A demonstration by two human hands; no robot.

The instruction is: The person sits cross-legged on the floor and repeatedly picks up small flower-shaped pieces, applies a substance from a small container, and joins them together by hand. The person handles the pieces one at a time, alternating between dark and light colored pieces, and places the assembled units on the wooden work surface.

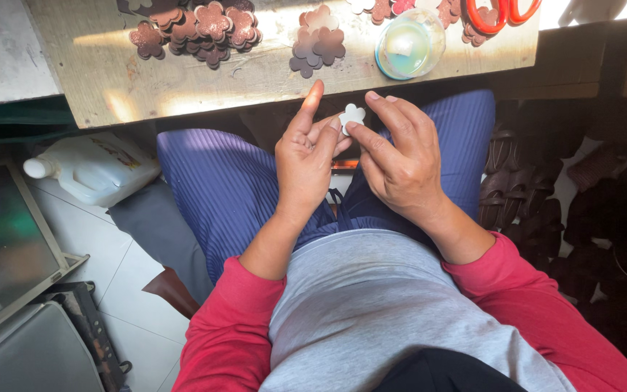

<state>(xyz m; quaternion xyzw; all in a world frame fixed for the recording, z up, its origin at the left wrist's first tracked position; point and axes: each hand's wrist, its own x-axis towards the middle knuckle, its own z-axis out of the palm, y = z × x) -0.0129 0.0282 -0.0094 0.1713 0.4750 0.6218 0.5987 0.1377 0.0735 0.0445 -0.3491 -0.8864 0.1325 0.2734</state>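
Observation:
My left hand and my right hand meet above my lap, just below the edge of a wooden worktable. Together they pinch a small white flower-shaped cutout between thumbs and fingertips. My left index finger points up. On the table lie piles of brown glittery flower-shaped cutouts, with a smaller cluster nearer the middle. A round clear-lidded tub stands right of that cluster, close above my hands.
Red-handled scissors lie at the table's far right. A white plastic jug lies on the floor at left, beside a grey cloth. Dark sandals and straps are heaped at right. A metal frame stands at lower left.

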